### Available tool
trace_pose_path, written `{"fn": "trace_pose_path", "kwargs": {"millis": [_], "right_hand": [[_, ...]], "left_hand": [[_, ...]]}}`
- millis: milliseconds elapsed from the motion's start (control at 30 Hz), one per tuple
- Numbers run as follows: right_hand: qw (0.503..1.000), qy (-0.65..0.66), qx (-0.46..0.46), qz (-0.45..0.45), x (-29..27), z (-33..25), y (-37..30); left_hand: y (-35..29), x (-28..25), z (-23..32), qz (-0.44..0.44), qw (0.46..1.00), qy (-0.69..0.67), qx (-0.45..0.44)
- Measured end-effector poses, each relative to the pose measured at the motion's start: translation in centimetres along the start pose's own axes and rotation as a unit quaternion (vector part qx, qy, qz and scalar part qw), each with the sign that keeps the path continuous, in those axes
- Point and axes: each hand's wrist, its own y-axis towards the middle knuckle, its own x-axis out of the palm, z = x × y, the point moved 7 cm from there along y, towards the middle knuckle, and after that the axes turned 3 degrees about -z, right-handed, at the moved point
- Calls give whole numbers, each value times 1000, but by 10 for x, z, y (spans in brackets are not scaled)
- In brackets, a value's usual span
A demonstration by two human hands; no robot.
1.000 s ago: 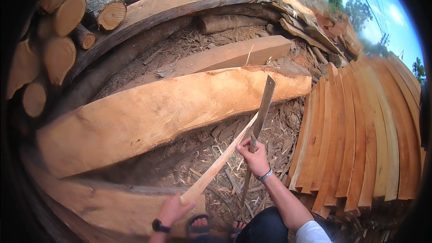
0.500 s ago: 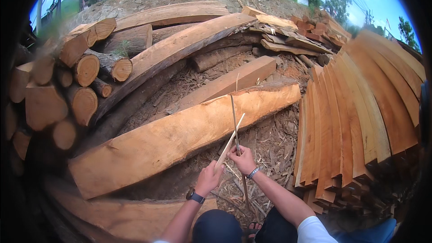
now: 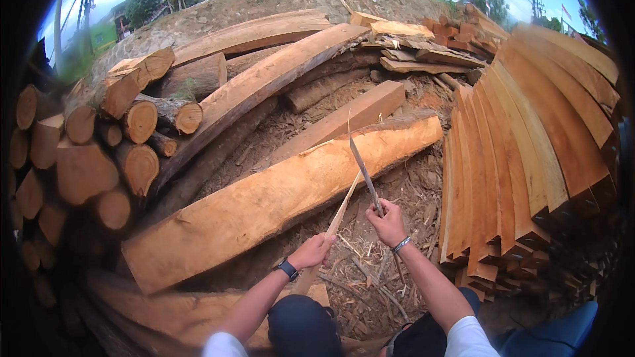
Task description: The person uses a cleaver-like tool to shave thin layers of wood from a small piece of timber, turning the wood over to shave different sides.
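My left hand (image 3: 313, 251) is closed around a pale wooden stick (image 3: 341, 214). Its narrow, sharpened end points up and away from me, and its wider lower end hangs down by my knee. In my right hand (image 3: 388, 223) is a long-handled knife (image 3: 364, 170). Its grey blade tilts up to the left, while the thin handle runs down below my fist. The blade is near the stick's tip; whether they touch I cannot tell. Beyond both hands lies a thick sawn timber (image 3: 264, 211).
Stacked logs (image 3: 140, 168) rise at the left, and leaning sawn planks (image 3: 522, 158) fill the right. A squared beam (image 3: 344, 119) lies farther back. Another slab (image 3: 192, 314) lies near my legs. Wood shavings (image 3: 367, 284) cover the ground between them.
My right hand has moved right, away from the stick, and the knife has turned to show its blade broader. My left hand stays on the stick. The view has shifted slightly.
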Motion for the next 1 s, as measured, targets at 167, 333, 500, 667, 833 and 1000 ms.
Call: {"fn": "trace_pose_path", "kwargs": {"millis": [167, 333, 500, 667, 833, 1000], "right_hand": [[998, 29, 60, 12, -55, 12, -24], [992, 15, 107, -63, -31, 52, -79], [989, 84, 115, -46, -19, 53, -90], [990, 83, 109, -23, -21, 48, -85], [994, 63, 91, 0, -20, 57, -81], [992, 36, 122, -7, -22, 64, -78]], "left_hand": [[-3, -10, 6, -9, 993, 109, -47], [-7, 20, 18, -56, 992, 101, -53], [-14, 39, 42, -69, 986, 126, -87], [2, 58, 27, -114, 983, 96, -103], [22, 82, 11, -164, 981, 62, -83], [30, 85, 10, -180, 977, 66, -94]]}}
